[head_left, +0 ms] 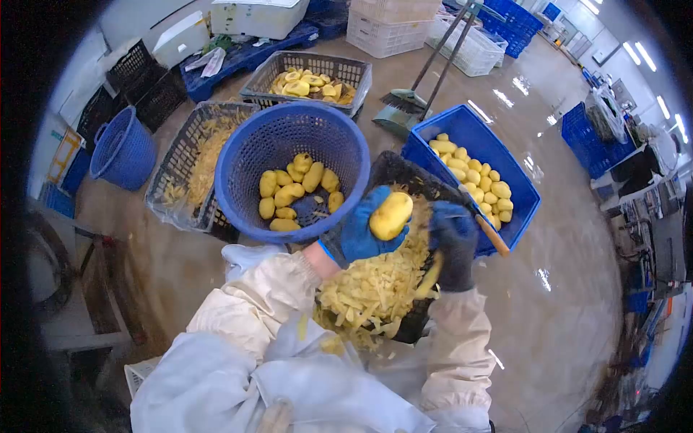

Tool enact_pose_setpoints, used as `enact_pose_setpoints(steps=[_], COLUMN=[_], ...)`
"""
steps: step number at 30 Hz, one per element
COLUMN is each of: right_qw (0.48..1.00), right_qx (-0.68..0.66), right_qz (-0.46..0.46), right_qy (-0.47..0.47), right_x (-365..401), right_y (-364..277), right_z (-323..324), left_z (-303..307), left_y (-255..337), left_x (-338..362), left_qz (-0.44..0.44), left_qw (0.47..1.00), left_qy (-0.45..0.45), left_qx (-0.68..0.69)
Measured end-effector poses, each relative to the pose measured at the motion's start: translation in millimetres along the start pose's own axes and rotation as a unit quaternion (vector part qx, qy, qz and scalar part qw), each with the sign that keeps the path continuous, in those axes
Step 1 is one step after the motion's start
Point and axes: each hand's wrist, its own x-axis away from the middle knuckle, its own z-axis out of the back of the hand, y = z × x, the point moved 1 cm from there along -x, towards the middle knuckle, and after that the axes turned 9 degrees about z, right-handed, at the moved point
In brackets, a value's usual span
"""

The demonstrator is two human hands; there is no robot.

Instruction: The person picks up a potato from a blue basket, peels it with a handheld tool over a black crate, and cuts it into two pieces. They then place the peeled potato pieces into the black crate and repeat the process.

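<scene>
smooth oval potato (390,215) in left hand (359,234), wooden-handled peeler (491,233)

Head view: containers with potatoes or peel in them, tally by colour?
Blue: 2 (round basket, rectangular crate)
Dark mesh: 3 (top crate, left crate, crate nearest the person)
Total: 5
</scene>
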Motion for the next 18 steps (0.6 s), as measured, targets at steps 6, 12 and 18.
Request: enact_pose_setpoints(steps=[6, 12, 18], right_qw=[0.949, 0.994, 0.971], right_qx=[0.207, 0.076, 0.182], right_qz=[0.183, 0.078, 0.158], right_qy=[-0.153, 0.024, -0.001], right_x=[-6.5, -12.2, -30.0], right_y=[30.3, 23.6, 31.3], right_z=[15.2, 28.5, 49.0], left_z=[-8.8, -1.5, -13.0], left_y=[-14.3, -12.3, -19.0], left_x=[3.1, -1.2, 8.2], left_qz=[-0.080, -0.145, -0.054], left_qw=[0.958, 0.912, 0.945], left_qy=[0.035, 0.070, 0.057], left_qx=[-0.272, -0.376, -0.318])
